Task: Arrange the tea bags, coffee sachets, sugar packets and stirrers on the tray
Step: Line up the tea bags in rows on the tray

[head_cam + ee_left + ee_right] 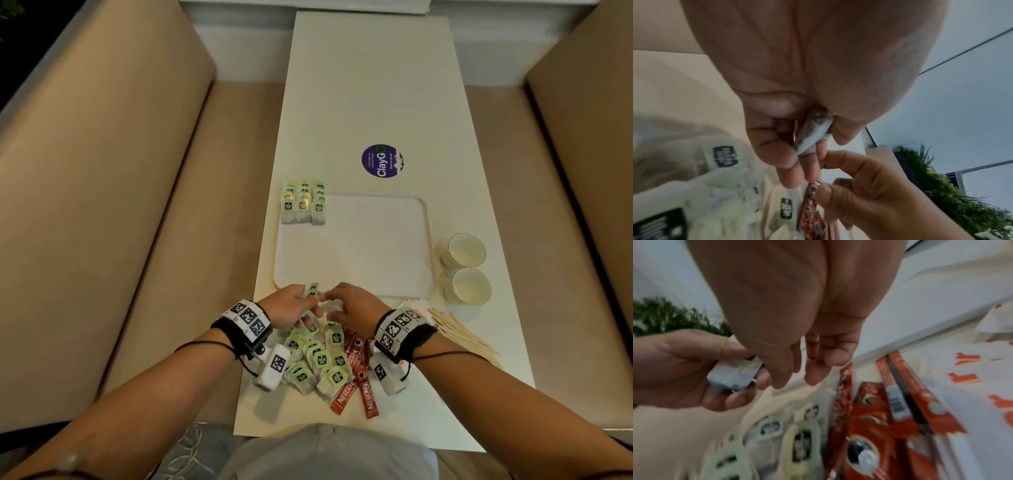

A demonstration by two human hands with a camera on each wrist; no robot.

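Observation:
My left hand [301,303] grips a few green-tagged tea bags [312,290] just above the near edge of the white tray [376,240]; the left wrist view shows a bag [813,134] pinched between thumb and fingers. My right hand [337,301] hovers beside it with relaxed fingers [813,373] holding nothing. Below both hands lies a loose pile of tea bags [317,358]. Red coffee sachets [356,373] lie to its right. Rows of tea bags [303,204] stand at the tray's far left corner. Sugar packets [409,303] and wooden stirrers [460,332] lie to the right.
Two paper cups [466,250] [471,286] stand right of the tray. A round purple sticker [382,161] marks the table beyond it. Tan bench seats [120,205] flank the narrow white table [370,85] on both sides.

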